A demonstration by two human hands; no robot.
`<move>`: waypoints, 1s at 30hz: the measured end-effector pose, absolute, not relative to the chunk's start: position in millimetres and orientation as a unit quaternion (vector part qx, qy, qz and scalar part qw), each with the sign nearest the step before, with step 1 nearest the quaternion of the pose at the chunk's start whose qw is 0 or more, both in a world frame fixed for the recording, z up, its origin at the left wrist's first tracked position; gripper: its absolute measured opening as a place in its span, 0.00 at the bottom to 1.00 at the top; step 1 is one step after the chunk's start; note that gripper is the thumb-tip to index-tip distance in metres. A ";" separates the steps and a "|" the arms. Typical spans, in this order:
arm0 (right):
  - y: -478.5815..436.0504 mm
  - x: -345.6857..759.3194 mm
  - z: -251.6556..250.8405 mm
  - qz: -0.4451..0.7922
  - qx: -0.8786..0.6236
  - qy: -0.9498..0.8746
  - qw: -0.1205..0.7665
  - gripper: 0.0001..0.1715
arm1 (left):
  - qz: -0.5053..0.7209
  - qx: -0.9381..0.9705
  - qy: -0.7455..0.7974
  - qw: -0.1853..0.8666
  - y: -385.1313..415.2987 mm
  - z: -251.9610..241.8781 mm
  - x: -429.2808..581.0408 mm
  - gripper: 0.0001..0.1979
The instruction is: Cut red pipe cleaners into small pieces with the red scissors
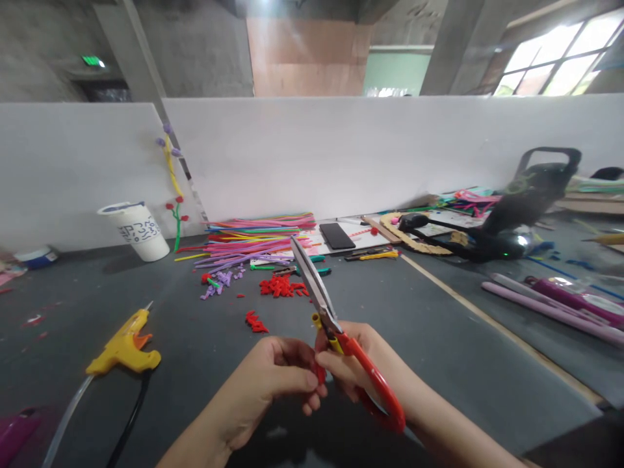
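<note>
My right hand (358, 364) is closed around red-handled scissors (373, 377), whose blades point up and away. A short yellow tube-like piece (316, 320) shows beside the blades at my right fingers. My left hand (283, 374) pinches a small red fuzzy piece (320, 372), and the fingertips of both hands meet there. Just beyond lie a small cluster of red cut pieces (256, 322) and a larger red pile (280, 286). Purple cut pieces (219, 284) lie to their left, with a small red and green piece among them.
A yellow glue gun (124, 344) with cables lies at the left. Behind stand a white cup (139, 231) and colourful pipe cleaners (258, 240). A phone (337, 236), pliers (312, 270) and a yellow cutter (377, 255) lie midway. A black lamp-like device (511, 214) stands right.
</note>
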State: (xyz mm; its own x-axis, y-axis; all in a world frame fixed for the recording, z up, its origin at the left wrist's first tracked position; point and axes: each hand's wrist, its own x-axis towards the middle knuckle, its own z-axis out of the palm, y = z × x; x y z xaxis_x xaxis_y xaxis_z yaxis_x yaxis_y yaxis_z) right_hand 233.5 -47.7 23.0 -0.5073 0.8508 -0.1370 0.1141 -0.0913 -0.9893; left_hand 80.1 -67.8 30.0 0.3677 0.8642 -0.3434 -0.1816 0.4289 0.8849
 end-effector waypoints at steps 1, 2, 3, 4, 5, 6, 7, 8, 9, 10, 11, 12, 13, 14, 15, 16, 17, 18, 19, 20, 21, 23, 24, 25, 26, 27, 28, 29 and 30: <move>-47.7 233.5 23.8 0.621 -0.398 -0.606 0.298 0.03 | 0.371 0.398 0.426 0.723 -68.0 30.0 80.5 0.03; -47.6 233.4 24.1 0.620 -0.399 -0.605 0.301 0.02 | 0.380 0.401 0.421 0.720 -68.1 29.6 80.7 0.05; -47.4 233.2 23.9 0.619 -0.401 -0.604 0.302 0.02 | 0.384 0.404 0.418 0.717 -68.2 28.9 80.8 0.08; -47.0 233.0 23.2 0.618 -0.404 -0.603 0.303 0.02 | 0.379 0.409 0.417 0.718 -68.2 28.2 80.6 0.09; -46.5 232.7 22.0 0.616 -0.407 -0.601 0.306 0.03 | 0.373 0.415 0.419 0.717 -68.1 27.7 80.4 0.08; -45.8 232.4 20.7 0.614 -0.409 -0.598 0.312 0.03 | 0.367 0.420 0.426 0.712 -68.0 27.4 80.2 0.05; -45.0 232.2 19.4 0.613 -0.410 -0.595 0.319 0.03 | 0.366 0.426 0.436 0.703 -67.8 27.5 80.0 0.03; -44.1 232.0 18.4 0.612 -0.413 -0.590 0.328 0.03 | 0.366 0.435 0.446 0.692 -67.6 27.9 80.0 0.05; -43.4 231.9 18.0 0.609 -0.418 -0.585 0.333 0.04 | 0.370 0.442 0.454 0.679 -67.3 28.4 80.0 0.07; -42.9 231.9 18.1 0.606 -0.427 -0.582 0.334 0.03 | 0.379 0.446 0.462 0.667 -67.0 29.0 80.1 0.07; -42.7 231.8 18.9 0.600 -0.438 -0.582 0.331 0.03 | 0.387 0.448 0.464 0.659 -66.7 29.4 80.3 0.06; -42.8 231.7 20.1 0.593 -0.449 -0.583 0.327 0.02 | 0.391 0.449 0.461 0.658 -66.4 29.5 80.6 0.04; -43.3 231.5 21.5 0.585 -0.458 -0.586 0.322 0.02 | 0.396 0.448 0.458 0.658 -66.2 29.2 80.8 0.03; -44.0 231.1 23.0 0.580 -0.463 -0.590 0.317 0.02 | 0.400 0.447 0.455 0.658 -66.0 28.6 81.1 0.03; -44.9 230.5 24.2 0.576 -0.464 -0.594 0.316 0.02 | 0.404 0.445 0.454 0.658 -65.9 27.7 81.5 0.03; -45.8 229.7 24.9 0.572 -0.464 -0.598 0.316 0.02 | 0.405 0.444 0.455 0.657 -65.8 26.7 82.0 0.03; -46.5 228.8 25.1 0.568 -0.464 -0.602 0.316 0.02 | 0.407 0.443 0.459 0.655 -65.8 25.7 82.6 0.03; -47.0 227.9 24.7 0.563 -0.464 -0.606 0.316 0.02 | 0.410 0.441 0.464 0.650 -65.7 25.0 83.3 0.03; -47.2 227.0 23.8 0.558 -0.465 -0.611 0.316 0.01 | 0.410 0.439 0.469 0.647 -65.7 24.5 84.0 0.03; -47.3 226.3 22.6 0.550 -0.467 -0.616 0.316 0.02 | 0.410 0.438 0.473 0.646 -65.7 24.3 84.6 0.03; -47.1 226.0 21.4 0.541 -0.468 -0.622 0.317 0.02 | 0.411 0.436 0.477 0.643 -65.7 24.5 85.2 0.02; -46.9 226.8 19.6 0.522 -0.466 -0.640 0.319 0.02 | 0.409 0.433 0.481 0.643 -65.6 25.6 85.5 0.02; -47.0 228.0 19.5 0.508 -0.464 -0.651 0.321 0.03 | 0.409 0.432 0.479 0.645 -65.4 26.3 85.0 0.01; -47.4 229.8 20.1 0.490 -0.462 -0.665 0.325 0.04 | 0.412 0.429 0.476 0.648 -65.2 27.0 84.0 0.02; -48.1 232.1 21.2 0.467 -0.462 -0.679 0.328 0.06 | 0.420 0.424 0.470 0.651 -64.8 27.7 82.6 0.02; -49.1 234.7 22.7 0.440 -0.465 -0.695 0.327 0.07 | 0.432 0.415 0.462 0.654 -64.4 28.4 80.7 0.03; -50.3 237.4 24.2 0.410 -0.469 -0.713 0.322 0.07 | 0.449 0.402 0.452 0.658 -63.9 28.9 78.6 0.03; -51.6 240.0 25.5 0.382 -0.478 -0.728 0.309 0.08 | 0.468 0.388 0.441 0.660 -63.4 29.5 76.4 0.03; -52.8 242.3 26.3 0.355 -0.480 -0.747 0.293 0.09 | 0.487 0.374 0.431 0.661 -63.0 30.1 74.2 0.02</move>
State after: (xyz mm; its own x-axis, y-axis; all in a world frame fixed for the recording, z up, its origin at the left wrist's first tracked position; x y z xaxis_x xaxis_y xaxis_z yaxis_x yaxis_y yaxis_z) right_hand 242.3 -52.8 26.3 -0.3678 0.9249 0.0958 0.5092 0.2866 -0.8115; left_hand 74.2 -63.0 30.1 0.1552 0.9662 -0.2058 -0.3211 0.2463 0.9144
